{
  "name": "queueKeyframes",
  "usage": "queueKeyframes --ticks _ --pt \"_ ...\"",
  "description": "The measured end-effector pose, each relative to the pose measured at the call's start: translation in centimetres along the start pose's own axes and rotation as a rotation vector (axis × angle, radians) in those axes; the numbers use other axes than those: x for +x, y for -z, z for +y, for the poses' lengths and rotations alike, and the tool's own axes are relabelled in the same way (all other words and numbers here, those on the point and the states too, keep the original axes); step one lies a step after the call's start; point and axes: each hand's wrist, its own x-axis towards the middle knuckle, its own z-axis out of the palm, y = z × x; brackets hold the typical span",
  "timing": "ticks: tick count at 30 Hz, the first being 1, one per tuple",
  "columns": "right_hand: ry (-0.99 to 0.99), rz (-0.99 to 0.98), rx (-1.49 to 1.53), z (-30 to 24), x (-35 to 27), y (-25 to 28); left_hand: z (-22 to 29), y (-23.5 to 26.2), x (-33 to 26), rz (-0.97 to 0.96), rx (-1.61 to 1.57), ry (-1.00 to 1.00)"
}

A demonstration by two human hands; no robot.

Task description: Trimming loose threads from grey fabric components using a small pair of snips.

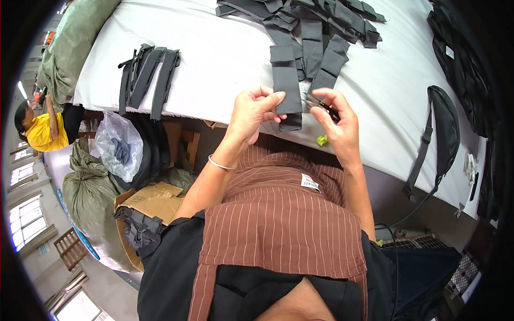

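A dark grey fabric strip (287,80) hangs over the near edge of the white-covered table, its lower end folded. My left hand (250,112) pinches the strip's left edge between thumb and fingers. Small black-handled thread snips (333,113) sit in my closed right hand (342,131), the metal tips close to the strip's right edge. Whether the tips touch the cloth, I cannot tell. Just beyond lies a loose heap of similar grey strips (312,48). Several more strips (144,80) are laid side by side further left on the table.
A black waist bag (443,128) lies on the right of the white table (214,53). A green scrap (322,140) rests at its near edge. Below left are a plastic-lined bin (120,144), a cardboard box (152,200) and a sack (88,198). Another person (45,131) sits far left.
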Motion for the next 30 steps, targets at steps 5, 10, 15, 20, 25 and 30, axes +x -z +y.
queueKeyframes --ticks 5,10,15,20,25,30 --pt "-0.222 -0.178 0.258 0.7 1.1 -0.9 -0.2 -0.1 0.0 -0.038 0.092 -0.049" --pt "-0.262 -0.153 0.432 0.9 1.2 -1.5 -0.4 -0.3 -0.3 -0.042 0.164 -0.112" --pt "-0.170 -0.068 0.424 1.1 1.0 -1.6 -1.7 -0.2 -0.5 -0.285 -0.018 -0.046" --pt "0.262 -0.106 -0.092 0.5 0.0 -0.7 -0.4 -0.6 -1.6 -0.502 -0.407 0.186" --pt "0.266 -0.161 -0.261 -0.5 -0.8 0.1 -0.6 -0.3 -1.4 -0.420 -0.052 0.125" --pt "0.232 -0.034 -0.305 -1.0 -0.2 0.9 -0.7 -0.7 -1.7 -0.349 -0.058 0.000"
